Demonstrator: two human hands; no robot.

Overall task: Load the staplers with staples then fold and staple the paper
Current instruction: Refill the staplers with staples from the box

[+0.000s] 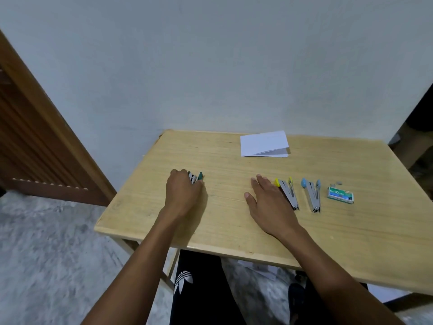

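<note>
Pale wooden tabletop (351, 242) against grey-blue wall (210, 66), brown louvered door (35, 137) at left. Left hand (184, 193) gripping green stapler (198, 177); right hand (269, 205) flat, released.

Wooden table (222, 221): folded paper (263, 144) far side; green stapler (196, 177), yellow stapler (288, 191), blue stapler (313, 195), staple box (340, 195) in row

yellow stapler (287, 192), blue stapler (312, 193), white paper (263, 144).
</note>
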